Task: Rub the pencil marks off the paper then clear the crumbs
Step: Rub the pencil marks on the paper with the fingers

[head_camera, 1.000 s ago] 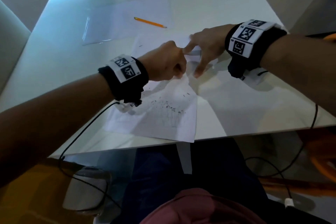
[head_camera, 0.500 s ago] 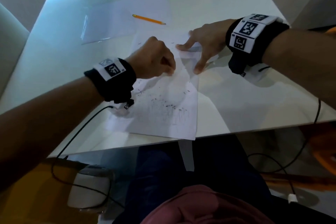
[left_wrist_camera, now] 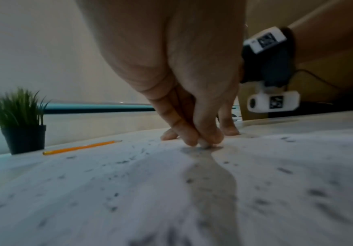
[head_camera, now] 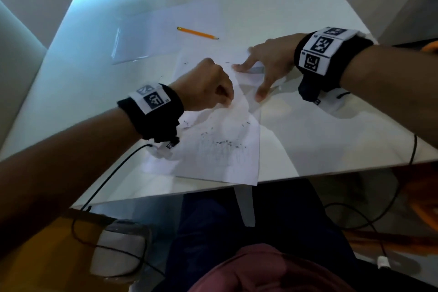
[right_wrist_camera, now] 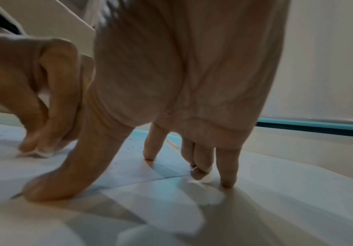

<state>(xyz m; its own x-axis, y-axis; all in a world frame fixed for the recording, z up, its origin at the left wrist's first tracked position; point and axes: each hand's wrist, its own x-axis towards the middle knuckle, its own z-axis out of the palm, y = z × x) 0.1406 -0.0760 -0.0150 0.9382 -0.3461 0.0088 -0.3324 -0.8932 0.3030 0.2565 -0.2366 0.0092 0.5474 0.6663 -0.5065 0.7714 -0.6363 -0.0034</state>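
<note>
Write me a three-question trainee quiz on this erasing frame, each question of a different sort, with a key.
1. True or false: the pencil is held in the right hand.
2. Multiple choice: the left hand pinches (A) a pencil, (B) a small white eraser, (C) nothing.
3. Short answer: what lies scattered on the paper near its closer end?

Key
1. False: it lies on the table, beyond the paper.
2. B: its tip is pressed to the paper.
3. Dark eraser crumbs, not yet cleared, over faint pencil marks.
</note>
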